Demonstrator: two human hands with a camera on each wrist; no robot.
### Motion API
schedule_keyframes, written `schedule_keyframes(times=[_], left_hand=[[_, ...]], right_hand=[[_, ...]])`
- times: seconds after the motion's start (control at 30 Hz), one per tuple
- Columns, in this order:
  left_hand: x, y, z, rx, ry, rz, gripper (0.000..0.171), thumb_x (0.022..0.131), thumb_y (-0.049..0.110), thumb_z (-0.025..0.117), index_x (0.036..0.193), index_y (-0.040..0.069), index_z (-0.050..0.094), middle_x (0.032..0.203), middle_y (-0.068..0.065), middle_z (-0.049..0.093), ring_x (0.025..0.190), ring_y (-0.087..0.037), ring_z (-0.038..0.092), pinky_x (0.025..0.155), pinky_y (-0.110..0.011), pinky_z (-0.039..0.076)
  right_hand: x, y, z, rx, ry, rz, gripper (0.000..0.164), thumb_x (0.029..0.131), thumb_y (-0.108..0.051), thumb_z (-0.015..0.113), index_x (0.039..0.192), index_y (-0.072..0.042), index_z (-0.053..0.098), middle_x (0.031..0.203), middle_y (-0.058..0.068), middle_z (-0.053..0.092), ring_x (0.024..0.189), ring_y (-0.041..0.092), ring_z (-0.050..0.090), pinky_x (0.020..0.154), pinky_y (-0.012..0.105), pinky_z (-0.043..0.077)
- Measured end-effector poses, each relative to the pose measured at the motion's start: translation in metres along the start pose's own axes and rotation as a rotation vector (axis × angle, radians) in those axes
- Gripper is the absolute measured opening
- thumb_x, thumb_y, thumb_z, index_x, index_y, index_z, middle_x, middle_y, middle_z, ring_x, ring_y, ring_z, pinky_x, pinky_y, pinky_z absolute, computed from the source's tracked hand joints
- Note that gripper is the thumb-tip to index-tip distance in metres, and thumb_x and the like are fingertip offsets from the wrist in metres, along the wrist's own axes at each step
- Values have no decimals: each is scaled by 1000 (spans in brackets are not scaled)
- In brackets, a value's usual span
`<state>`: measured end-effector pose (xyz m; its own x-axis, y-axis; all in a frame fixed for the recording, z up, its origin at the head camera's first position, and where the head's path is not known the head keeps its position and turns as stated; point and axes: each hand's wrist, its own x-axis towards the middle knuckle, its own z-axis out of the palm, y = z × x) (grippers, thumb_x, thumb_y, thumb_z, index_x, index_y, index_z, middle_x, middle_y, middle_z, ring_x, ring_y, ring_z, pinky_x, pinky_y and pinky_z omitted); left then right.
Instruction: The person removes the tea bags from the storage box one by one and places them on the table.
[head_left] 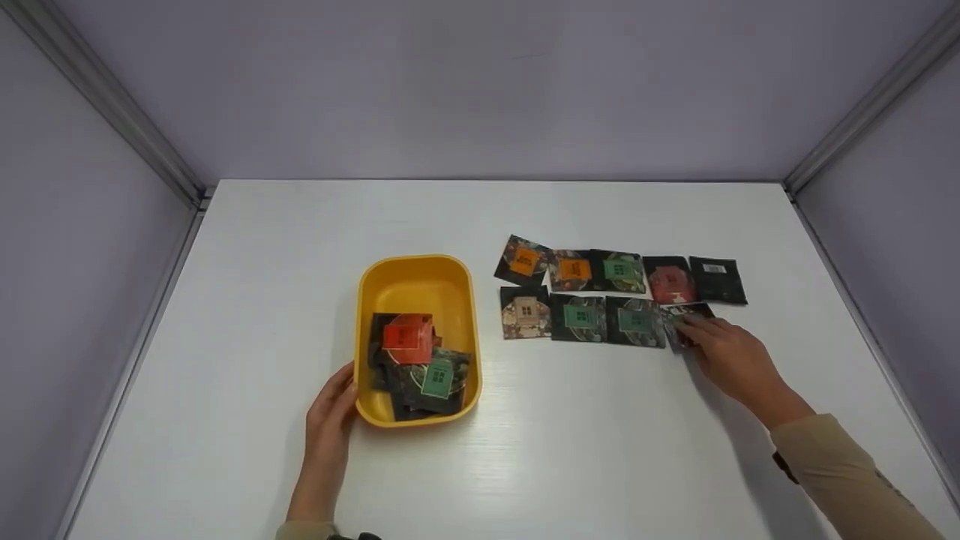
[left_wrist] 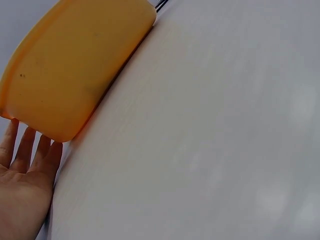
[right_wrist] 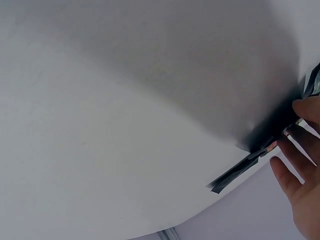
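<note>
My left hand (head_left: 330, 409), fingers extended, touching a tub (head_left: 420, 285) of sachets (head_left: 409, 341) at its right, my right hand (head_left: 731, 360) on one sachet (head_left: 672, 330), grip unclear, sachet rows (head_left: 579, 318) leftward and beyond.

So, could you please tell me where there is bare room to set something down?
White tabletop lies bare left of the yellow tub and left hand, behind the printed sachets, and in front of them between tub and right forearm. The two sachet rows, with the right hand at them, are crowded.
</note>
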<state>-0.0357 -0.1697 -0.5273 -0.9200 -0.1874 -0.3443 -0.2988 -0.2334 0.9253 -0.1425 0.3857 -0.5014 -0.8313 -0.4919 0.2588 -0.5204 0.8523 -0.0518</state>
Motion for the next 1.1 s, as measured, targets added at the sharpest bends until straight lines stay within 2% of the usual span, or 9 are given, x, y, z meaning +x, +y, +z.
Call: schedule_keyframes(times=[0.13, 0.23, 0.4, 0.57, 0.73, 0.9, 1.1], left_hand=[[1, 0, 0, 4, -4, 0, 51, 102, 34, 55, 147, 13, 44, 151, 3, 42, 136, -9, 39, 114, -28, 33], [1, 1, 0, 0, -7, 1, 51, 102, 34, 55, 147, 13, 44, 151, 3, 42, 136, -9, 39, 113, -27, 34], [1, 0, 0, -17, -20, 10, 49, 103, 30, 54, 147, 12, 44, 150, 3, 42, 136, -10, 40, 113, -26, 34], [2, 0, 0, -9, -22, 7, 48, 103, 30, 53, 147, 12, 44, 150, 3, 42, 135, -9, 40, 112, -26, 35], [1, 1, -1, -14, -17, -6, 49, 103, 31, 53, 147, 12, 44, 151, 3, 41, 136, -9, 39, 113, -26, 34], [0, 2, -1, -26, -10, -16, 48, 103, 30, 53, 147, 12, 44, 151, 3, 41, 136, -9, 39, 113, -27, 34], [0, 3, 0, -31, -11, -22, 48, 104, 29, 53, 147, 11, 43, 151, 2, 41, 136, -10, 39, 114, -27, 33]], right_hand=[[-2, -1, 0, 11, -84, 19, 38, 82, 4, 73, 120, 6, 67, 124, 25, 63, 106, 44, 61, 83, 58, 52], [-2, -2, -2, 11, -116, 35, 38, 83, 3, 72, 121, 5, 66, 126, 25, 61, 107, 45, 60, 85, 59, 51], [2, -5, -8, -15, -107, 7, 36, 81, 5, 73, 117, 6, 68, 124, 25, 62, 105, 44, 61, 81, 58, 53], [11, -16, -19, -43, -75, -31, 28, 77, 6, 75, 105, 4, 71, 112, 22, 67, 103, 39, 62, 82, 55, 53], [22, -40, -28, -59, -38, -88, 22, 77, 3, 78, 99, 3, 72, 99, 18, 70, 98, 35, 64, 84, 52, 54], [36, -75, -34, -57, -39, -185, 21, 78, 3, 78, 98, 0, 74, 97, 14, 71, 97, 32, 65, 86, 51, 55], [53, -114, -36, -29, -25, -288, 20, 78, -1, 79, 97, -4, 75, 98, 12, 71, 96, 30, 66, 82, 49, 57]])
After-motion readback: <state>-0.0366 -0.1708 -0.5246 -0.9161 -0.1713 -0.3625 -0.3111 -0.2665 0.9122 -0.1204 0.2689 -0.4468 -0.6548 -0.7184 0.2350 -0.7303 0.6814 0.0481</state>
